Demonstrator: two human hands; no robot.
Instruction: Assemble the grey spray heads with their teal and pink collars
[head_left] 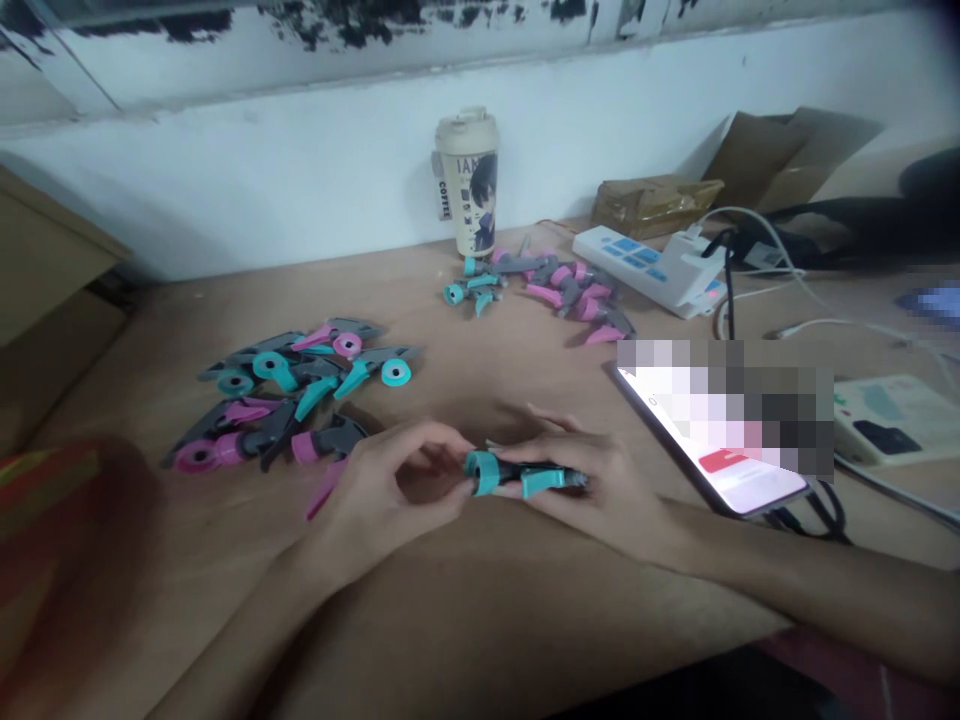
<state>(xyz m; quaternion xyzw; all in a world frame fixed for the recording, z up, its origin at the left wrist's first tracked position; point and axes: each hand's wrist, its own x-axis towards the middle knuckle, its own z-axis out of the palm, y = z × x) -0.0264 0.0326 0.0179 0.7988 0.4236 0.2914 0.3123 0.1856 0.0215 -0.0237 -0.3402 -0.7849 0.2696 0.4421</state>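
Both hands meet over the wooden table (pixel 465 590) near its front edge. My right hand (pixel 592 480) grips a grey spray-trigger head (pixel 525 477) with a teal lever, lying sideways. My left hand (pixel 390 485) pinches the teal cap ring (pixel 481 472) at that head's left end. Just left of my left hand lies a pile of similar grey trigger heads (pixel 289 395) with teal and pink parts.
A second pile of trigger heads (pixel 547 285) lies further back. A cream coffee tumbler (pixel 468 180) stands by the wall. A lit phone (pixel 720 450) leans at right, near a white power strip (pixel 652 265), cables and a white device (pixel 892 418). Cardboard (pixel 45 260) sits at left.
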